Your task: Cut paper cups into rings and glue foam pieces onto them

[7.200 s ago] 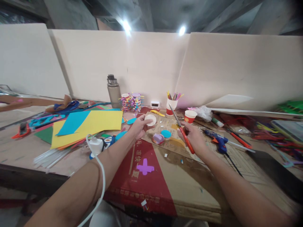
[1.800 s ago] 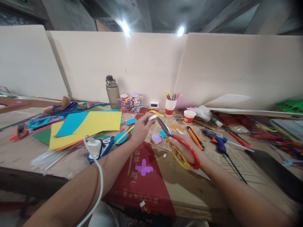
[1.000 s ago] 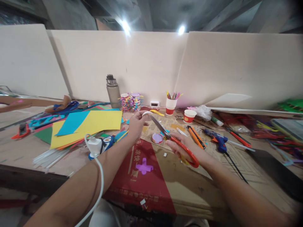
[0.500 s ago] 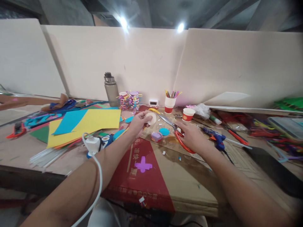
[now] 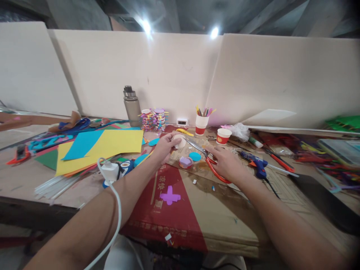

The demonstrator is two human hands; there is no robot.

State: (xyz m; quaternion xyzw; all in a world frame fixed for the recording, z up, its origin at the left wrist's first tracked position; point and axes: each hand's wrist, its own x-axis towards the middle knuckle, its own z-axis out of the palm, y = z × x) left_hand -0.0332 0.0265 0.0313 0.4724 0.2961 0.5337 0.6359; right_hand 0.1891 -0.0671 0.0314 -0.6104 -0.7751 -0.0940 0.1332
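The left hand (image 5: 164, 147) has a closed grip on a small white disc (image 5: 179, 141), fingers curled round its near edge and thumb on top, holding it up just above the bench (image 5: 22, 180). The right hand (image 5: 226, 164) is wrapped through the red handles of the scissors (image 5: 207, 160); the blades look closed or nearly so, and their tip lies right at the disc's right edge, whether touching cannot be told.

Just below the two hands, on a printed brown card (image 5: 197, 168), lie a purple lid (image 5: 185, 162) and a blue circle (image 5: 194, 156), close beside the blades. Nearer the person, a purple cross (image 5: 170, 195) lies on the red part of a flattened carton (image 5: 225, 217), which runs to the bench's near edge; this stretch is the most open room, with only small paper scraps on it. The carton carries pale Chinese characters beside the left wrist, too small to read surely.

Left of the left arm, a white charger (image 5: 108, 171) with its cable crosses the forearm, beside yellow and blue sheets (image 5: 112, 144). Right of the right hand, a blue glue gun (image 5: 257, 167) lies near, well clear of the wrist. Along the back edge, against the pale boards, stand a grey bottle (image 5: 131, 106), a cup of sticks (image 5: 202, 124) and a red-printed cup (image 5: 223, 135); the print cannot be read. The far right is crowded with coloured strips.
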